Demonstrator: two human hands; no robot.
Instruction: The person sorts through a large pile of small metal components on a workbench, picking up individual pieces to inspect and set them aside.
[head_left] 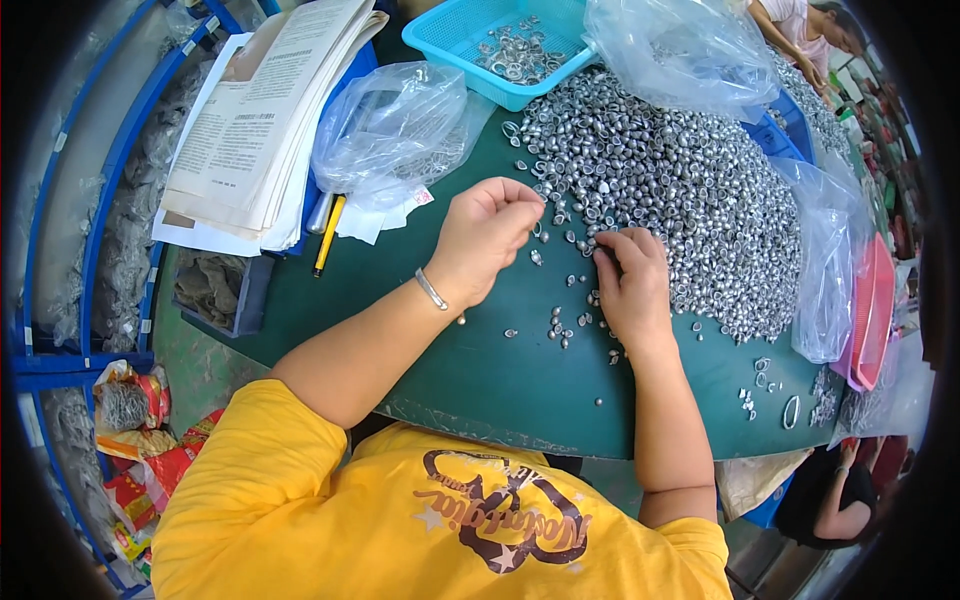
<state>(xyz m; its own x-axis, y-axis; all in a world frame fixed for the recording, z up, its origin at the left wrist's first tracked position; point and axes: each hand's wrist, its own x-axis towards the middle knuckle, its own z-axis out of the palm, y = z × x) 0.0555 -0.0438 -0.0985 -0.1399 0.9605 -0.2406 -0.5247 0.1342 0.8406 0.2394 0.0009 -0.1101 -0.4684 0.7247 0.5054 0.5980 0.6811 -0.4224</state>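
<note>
Head view: left hand, right hand by metal pieces, each grip unclear; papers, shirt bear print.

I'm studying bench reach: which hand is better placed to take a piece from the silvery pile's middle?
Probably the right hand: it is at the near edge of the silvery pile, closer to its middle; the left hand sits by the left fringe.

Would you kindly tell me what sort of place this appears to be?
Probably a small-parts workshop: there is a heap of small metal pieces on a green table, a turquoise basket and blue shelving.
</note>
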